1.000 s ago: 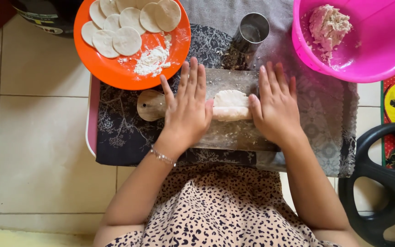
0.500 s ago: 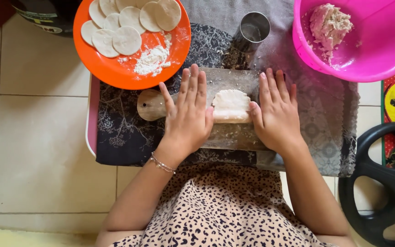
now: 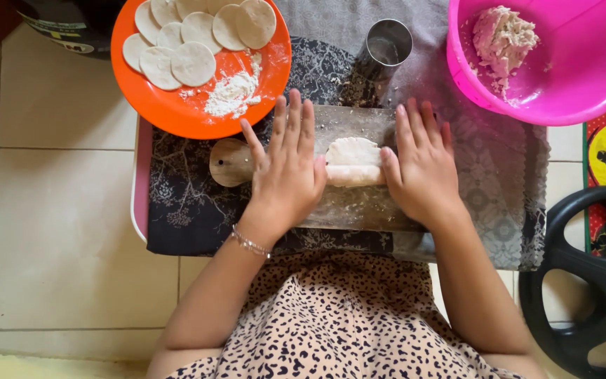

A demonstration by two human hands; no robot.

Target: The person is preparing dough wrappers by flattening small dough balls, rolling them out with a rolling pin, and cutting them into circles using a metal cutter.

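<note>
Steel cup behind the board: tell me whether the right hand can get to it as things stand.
Probably yes. The steel cup stands just beyond the right hand, with only bare cloth between; the hand lies flat on the rolling pin, fingers free.

Hemmed in ahead by the round orange plastic plate (image 3: 177, 116), the small steel cup (image 3: 386, 48) and the pink plastic bowl (image 3: 583, 84). Blocked at right by the black steering wheel (image 3: 583, 281). Open over the beige tiled floor (image 3: 50, 231) at left.
</note>
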